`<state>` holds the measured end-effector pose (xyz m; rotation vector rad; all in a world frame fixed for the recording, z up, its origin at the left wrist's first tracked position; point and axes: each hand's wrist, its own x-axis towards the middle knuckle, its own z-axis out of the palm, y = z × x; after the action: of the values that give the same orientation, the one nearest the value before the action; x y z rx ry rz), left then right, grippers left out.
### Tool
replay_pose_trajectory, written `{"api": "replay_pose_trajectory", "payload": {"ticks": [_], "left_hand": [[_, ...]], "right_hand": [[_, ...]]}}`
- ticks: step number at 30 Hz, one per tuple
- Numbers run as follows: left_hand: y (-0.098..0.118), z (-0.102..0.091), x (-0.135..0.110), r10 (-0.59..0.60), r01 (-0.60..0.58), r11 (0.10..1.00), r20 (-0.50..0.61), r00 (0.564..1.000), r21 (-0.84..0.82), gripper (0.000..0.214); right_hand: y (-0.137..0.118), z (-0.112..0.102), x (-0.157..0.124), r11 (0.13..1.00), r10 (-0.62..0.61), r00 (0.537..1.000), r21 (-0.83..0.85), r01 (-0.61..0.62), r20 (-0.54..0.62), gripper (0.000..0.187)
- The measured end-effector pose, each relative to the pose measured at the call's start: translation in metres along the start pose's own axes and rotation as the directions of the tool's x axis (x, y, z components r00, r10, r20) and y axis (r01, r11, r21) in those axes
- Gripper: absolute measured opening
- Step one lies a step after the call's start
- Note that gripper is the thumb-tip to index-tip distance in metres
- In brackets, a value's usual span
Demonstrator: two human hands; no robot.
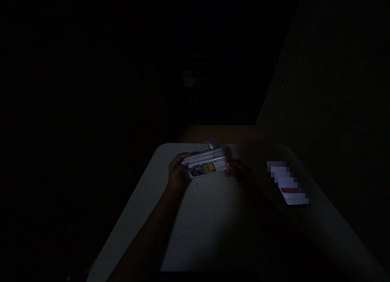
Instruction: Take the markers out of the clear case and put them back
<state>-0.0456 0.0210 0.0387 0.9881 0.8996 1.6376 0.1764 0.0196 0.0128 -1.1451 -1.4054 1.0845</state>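
A clear plastic pack of markers [204, 159] is held a little above the white table, lying lengthwise between my hands. It shows white barrels, coloured ends at the right and a yellow and dark label on the front. My left hand [176, 170] is closed around its left end. At the coloured end, my right hand [239, 171] is in deep shadow, with its fingertips closed on the pack's edge. A loose clear plastic flap [211, 143] sticks up from the top of the pack.
The white table [195, 225] has rounded far corners. A phone [288, 184] with a lit, blurred-out screen lies to the right. A wall [329, 91] rises along the right side. The surroundings are very dark.
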Motion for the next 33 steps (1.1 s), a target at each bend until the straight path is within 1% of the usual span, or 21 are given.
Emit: {"api": "replay_pose_trajectory", "payload": {"ticks": [2, 4, 5, 9, 12, 14, 17, 19, 20, 21, 22, 23, 24, 25, 27, 28, 29, 31, 32, 33], "left_hand": [[-0.002, 0.003, -0.001, -0.018, 0.011, 0.998, -0.104, 0.994, -0.066, 0.034], [-0.004, 0.005, 0.001, -0.012, 0.002, 0.998, -0.178, 0.984, -0.057, 0.030], [-0.006, 0.005, 0.002, -0.011, 0.002, 0.999, -0.195, 0.981, -0.045, 0.028], [-0.012, 0.000, 0.009, -0.043, 0.051, 0.998, -0.189, 0.981, 0.041, 0.027], [-0.016, -0.010, 0.014, 0.014, 0.018, 0.989, -0.209, 0.978, 0.148, 0.018], [-0.017, -0.016, 0.017, 0.062, -0.016, 0.978, -0.218, 0.974, 0.206, 0.017], [-0.016, -0.022, 0.019, 0.099, -0.037, 0.962, -0.219, 0.971, 0.271, 0.018], [-0.014, -0.024, 0.019, 0.111, -0.041, 0.956, -0.230, 0.967, 0.291, 0.018], [-0.013, -0.024, 0.019, 0.119, -0.045, 0.955, -0.240, 0.963, 0.293, 0.018], [-0.012, -0.024, 0.018, 0.123, -0.047, 0.956, -0.250, 0.960, 0.288, 0.018], [-0.011, -0.024, 0.018, 0.116, -0.042, 0.959, -0.253, 0.961, 0.280, 0.019], [-0.011, -0.024, 0.018, 0.110, -0.039, 0.962, -0.253, 0.961, 0.269, 0.019], [-0.012, -0.024, 0.018, 0.104, -0.038, 0.965, -0.248, 0.963, 0.258, 0.020], [-0.012, -0.024, 0.019, 0.102, -0.040, 0.967, -0.242, 0.965, 0.250, 0.020], [-0.013, -0.024, 0.021, 0.105, -0.048, 0.970, -0.236, 0.966, 0.238, 0.021], [-0.013, -0.023, 0.021, 0.101, -0.045, 0.973, -0.240, 0.966, 0.228, 0.021], [-0.012, -0.023, 0.022, 0.085, -0.032, 0.977, -0.247, 0.965, 0.211, 0.021], [-0.010, -0.021, 0.023, 0.054, -0.016, 0.988, -0.243, 0.969, 0.155, 0.024], [-0.010, -0.021, 0.023, 0.071, -0.035, 0.989, -0.257, 0.964, 0.142, 0.024], [-0.009, -0.020, 0.023, 0.075, -0.040, 0.989, -0.251, 0.965, 0.144, 0.023]], "right_hand": [[0.008, 0.003, 0.000, 0.999, 0.031, 0.999, 0.005, -0.031, 0.013, 0.040], [0.013, 0.005, 0.002, 0.999, 0.034, 0.999, -0.005, -0.034, 0.033, 0.039], [0.014, 0.005, 0.003, 0.999, 0.033, 0.999, -0.013, -0.033, 0.040, 0.039], [0.015, 0.004, 0.005, 0.996, 0.027, 0.998, -0.087, -0.022, 0.052, 0.032], [0.015, 0.006, 0.005, 0.984, 0.022, 0.997, -0.180, -0.008, 0.074, 0.020], [0.014, 0.005, 0.005, 0.975, 0.017, 0.996, -0.224, 0.003, 0.088, 0.018], [0.014, -0.009, 0.005, 0.969, 0.024, 0.995, -0.245, 0.001, 0.096, 0.027], [0.015, -0.028, 0.005, 0.963, 0.018, 0.995, -0.269, 0.008, 0.093, 0.032], [0.017, -0.038, 0.005, 0.954, 0.006, 0.996, -0.298, 0.021, 0.090, 0.029], [0.019, -0.049, 0.005, 0.919, -0.049, 0.995, -0.386, 0.078, 0.086, 0.027], [0.021, -0.057, 0.005, 0.879, -0.086, 0.995, -0.467, 0.101, 0.055, 0.027], [0.023, -0.063, 0.005, 0.846, -0.102, 0.994, -0.523, 0.102, 0.028, 0.027], [0.025, -0.066, 0.006, 0.807, -0.152, 0.988, -0.571, 0.148, 0.041, 0.028], [0.026, -0.065, 0.006, 0.769, -0.205, 0.977, -0.608, 0.198, 0.059, 0.029], [0.025, -0.056, 0.006, 0.685, -0.312, 0.938, -0.647, 0.333, 0.153, 0.033], [0.023, -0.050, 0.006, 0.648, -0.339, 0.917, -0.653, 0.391, 0.212, 0.035], [0.022, -0.045, 0.007, 0.624, -0.338, 0.901, -0.652, 0.430, 0.271, 0.035], [0.019, -0.039, 0.007, 0.611, -0.276, 0.904, -0.667, 0.427, 0.327, 0.032], [0.019, -0.040, 0.007, 0.617, -0.248, 0.915, -0.676, 0.403, 0.320, 0.031], [0.020, -0.044, 0.007, 0.626, -0.231, 0.929, -0.687, 0.369, 0.288, 0.030]]}}
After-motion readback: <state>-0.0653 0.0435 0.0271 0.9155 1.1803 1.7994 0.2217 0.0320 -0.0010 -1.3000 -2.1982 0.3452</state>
